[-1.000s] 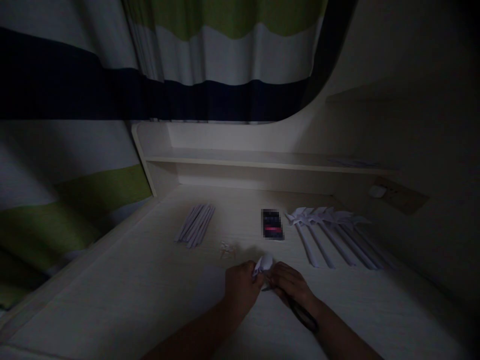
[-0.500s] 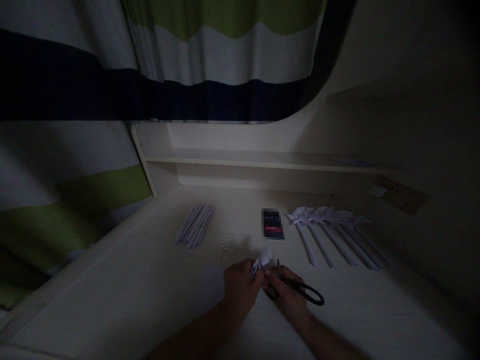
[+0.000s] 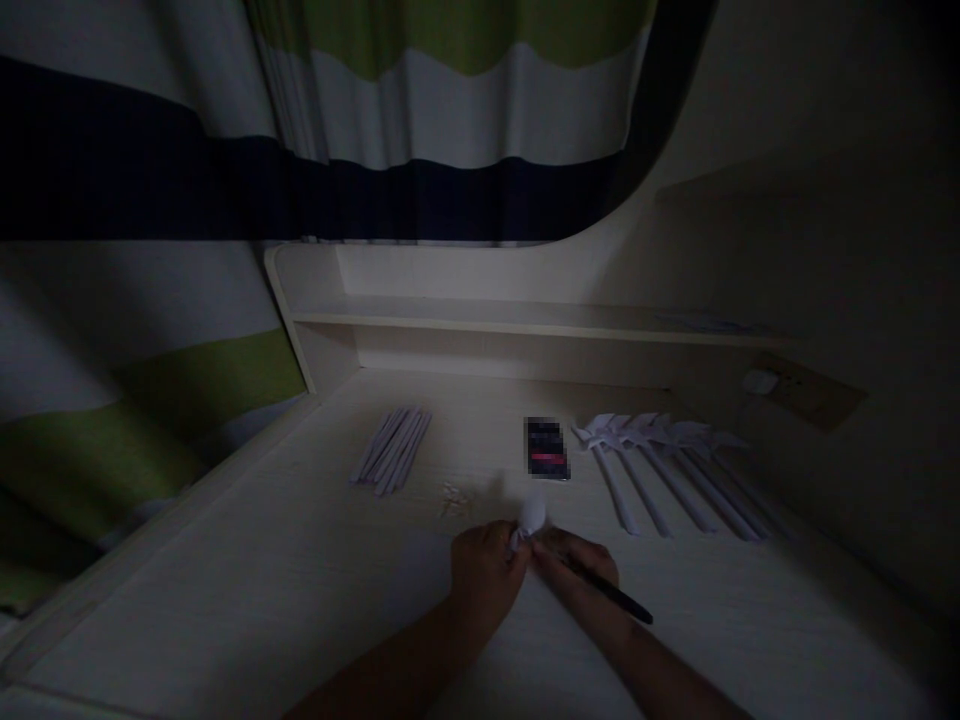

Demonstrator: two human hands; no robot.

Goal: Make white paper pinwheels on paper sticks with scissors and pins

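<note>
My left hand (image 3: 486,572) is closed around a folded white paper pinwheel (image 3: 532,514), whose pale blade sticks up above the fingers. Against the same paper, my right hand (image 3: 583,568) presses its fingertips while keeping a pair of scissors (image 3: 624,598) in its grip. The black scissor handle points down to the right; the blades are mostly hidden by the hand. Just beyond the left hand lies a small heap of short pale pieces (image 3: 452,500). A faint white sheet (image 3: 420,570) rests on the desk beside the left wrist.
Rolled paper sticks (image 3: 391,450) form a bundle at the left. Several finished paper pinwheels on sticks (image 3: 652,470) lie in a row at the right. A dark, pixelated phone-like object (image 3: 547,448) sits between them. Behind runs a shelf (image 3: 480,318); a striped curtain (image 3: 465,120) hangs beyond it.
The scissors have turned in my right hand, so their handle loops now show edge-on. The right fingers have shifted slightly at the paper. My left hand stays nearly in place.
</note>
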